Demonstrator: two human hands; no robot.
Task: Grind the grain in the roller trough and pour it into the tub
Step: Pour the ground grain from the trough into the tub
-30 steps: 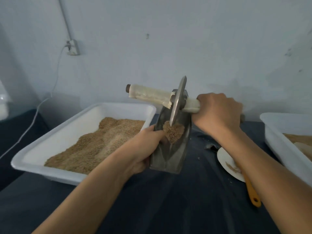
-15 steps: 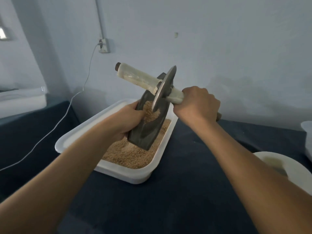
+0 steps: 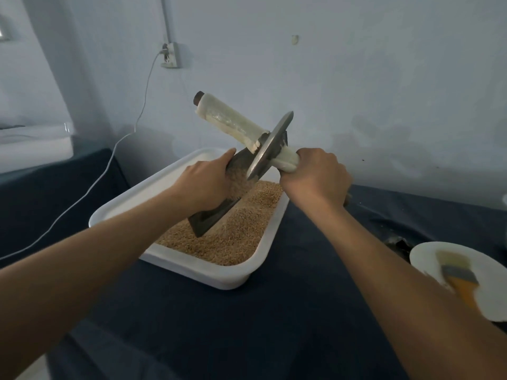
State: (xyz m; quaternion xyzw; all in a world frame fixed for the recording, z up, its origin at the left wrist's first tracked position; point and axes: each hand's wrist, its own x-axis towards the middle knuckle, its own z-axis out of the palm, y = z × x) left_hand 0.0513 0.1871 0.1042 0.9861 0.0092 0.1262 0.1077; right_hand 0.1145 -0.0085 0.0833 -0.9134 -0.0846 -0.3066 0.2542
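Note:
My left hand (image 3: 204,181) grips the side of the dark metal trough (image 3: 211,218), which is lifted and tilted steeply over the white tub (image 3: 219,275). Ground grain (image 3: 237,183) slides down inside the trough toward the brown grain (image 3: 233,237) filling the tub. The metal roller disc (image 3: 270,145) sits in the trough's upper end on a pale wrapped axle handle (image 3: 227,120). My right hand (image 3: 315,178) holds the right end of that handle.
A white plate (image 3: 482,272) with a yellow-handled brush (image 3: 458,275) lies at the right on the dark blue tablecloth. A white cable (image 3: 90,187) runs from a wall socket (image 3: 170,54) down across the left. A white object stands far left.
Both hands have carried the trough and roller left from the table to above the tub and tipped it more steeply. The grain now slides out of it.

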